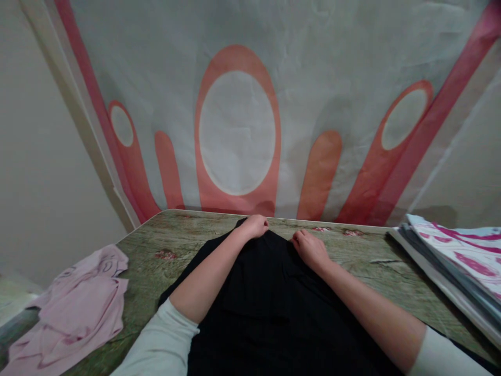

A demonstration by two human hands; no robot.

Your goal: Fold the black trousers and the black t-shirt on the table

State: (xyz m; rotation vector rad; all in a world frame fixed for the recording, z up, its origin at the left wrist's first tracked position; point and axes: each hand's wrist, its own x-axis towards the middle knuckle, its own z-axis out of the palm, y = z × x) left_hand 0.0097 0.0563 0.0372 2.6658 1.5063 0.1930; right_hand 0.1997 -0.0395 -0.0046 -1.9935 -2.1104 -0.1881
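Observation:
A black cloth garment (pixel 266 297) lies spread over the table in front of me, its near part running out of the picture at the bottom. At its far edge my left hand (pixel 255 226) has its fingers closed on the fabric. My right hand (pixel 310 247) pinches the same far edge a little to the right. Between the two hands the cloth edge slopes down to the right. What kind of garment it is, I cannot tell.
On the left of the wood-patterned table (pixel 364 261) lies a crumpled pink garment (pixel 82 308). A stack of folded cloths (pixel 454 261) sits at the right edge. Behind the table hangs a printed sheet (pixel 297 78) with orange shapes.

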